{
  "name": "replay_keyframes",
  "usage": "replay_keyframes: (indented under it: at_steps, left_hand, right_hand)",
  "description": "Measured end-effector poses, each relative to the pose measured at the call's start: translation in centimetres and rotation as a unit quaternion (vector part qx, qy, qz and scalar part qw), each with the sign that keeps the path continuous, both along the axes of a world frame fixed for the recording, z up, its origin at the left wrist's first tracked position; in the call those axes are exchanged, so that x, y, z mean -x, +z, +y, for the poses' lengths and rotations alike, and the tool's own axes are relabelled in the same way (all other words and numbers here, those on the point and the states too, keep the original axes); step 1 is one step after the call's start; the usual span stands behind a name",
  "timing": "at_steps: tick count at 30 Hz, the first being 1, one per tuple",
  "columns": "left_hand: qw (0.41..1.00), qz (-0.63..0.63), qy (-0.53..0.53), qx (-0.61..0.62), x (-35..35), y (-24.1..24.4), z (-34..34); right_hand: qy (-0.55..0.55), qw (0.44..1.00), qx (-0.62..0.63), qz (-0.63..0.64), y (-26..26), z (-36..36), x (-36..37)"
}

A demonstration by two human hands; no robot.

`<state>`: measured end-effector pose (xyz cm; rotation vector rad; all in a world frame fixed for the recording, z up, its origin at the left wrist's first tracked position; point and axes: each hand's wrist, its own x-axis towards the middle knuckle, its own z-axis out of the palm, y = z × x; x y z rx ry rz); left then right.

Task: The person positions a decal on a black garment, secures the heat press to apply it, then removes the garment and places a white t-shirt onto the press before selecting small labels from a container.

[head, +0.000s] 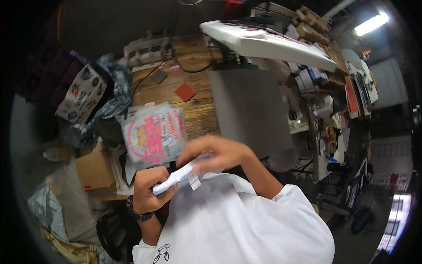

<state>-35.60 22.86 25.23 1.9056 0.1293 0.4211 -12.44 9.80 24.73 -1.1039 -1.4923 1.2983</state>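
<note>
My left hand (151, 188), with a black watch on the wrist, is closed around one end of a folded white garment (180, 176). A small white tag (195, 182) with print hangs from its edge. My right hand (219, 153) is at the garment's other end, fingers bent over the far side and thumb on the near side. Motion blurs that hand, so how firmly it grips is unclear. Just beyond my hands, a stack of translucent printed sheets (153, 135) with pink and red lettering lies on the wooden table (201, 114).
Right of the sheets extends a grey flat platen (250, 112), under a raised white heat-press-like head (270, 46). A red square (185, 92) and a dark square (160, 76) lie on the table. A cardboard box (95, 170) stands at left. Cluttered shelving (329, 138) lines the right.
</note>
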Motion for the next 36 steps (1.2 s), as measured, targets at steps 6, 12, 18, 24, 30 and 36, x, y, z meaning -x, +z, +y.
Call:
replay_keyframes:
  at_steps: [6, 12, 18, 24, 30, 36]
  left_hand:
    - [0.998, 0.06, -0.025, -0.004, -9.8, 0.5, -10.6]
    - [0.988, 0.126, -0.035, -0.077, -16.1, 0.4, -18.6]
    - [0.985, 0.084, 0.054, -0.145, -21.2, 1.0, -21.5]
    - [0.983, 0.078, -0.017, -0.166, -25.4, -0.7, -22.3]
    - [0.966, 0.047, -0.041, -0.25, -28.1, -1.2, -23.5]
    - [0.939, 0.086, -0.057, -0.328, -33.8, -1.1, -24.6]
  right_hand:
    - [-0.107, 0.986, 0.036, -0.119, -2.8, -15.0, -4.5]
    - [-0.304, 0.931, 0.128, -0.156, -2.9, -26.4, -9.4]
    - [-0.258, 0.962, 0.089, 0.008, -4.0, -30.5, -14.7]
    - [-0.224, 0.967, 0.118, -0.005, -4.3, -32.0, -15.2]
    - [-0.349, 0.924, 0.118, 0.1, -6.7, -33.1, -17.5]
    - [-0.211, 0.959, 0.185, 0.034, -7.0, -33.3, -22.2]
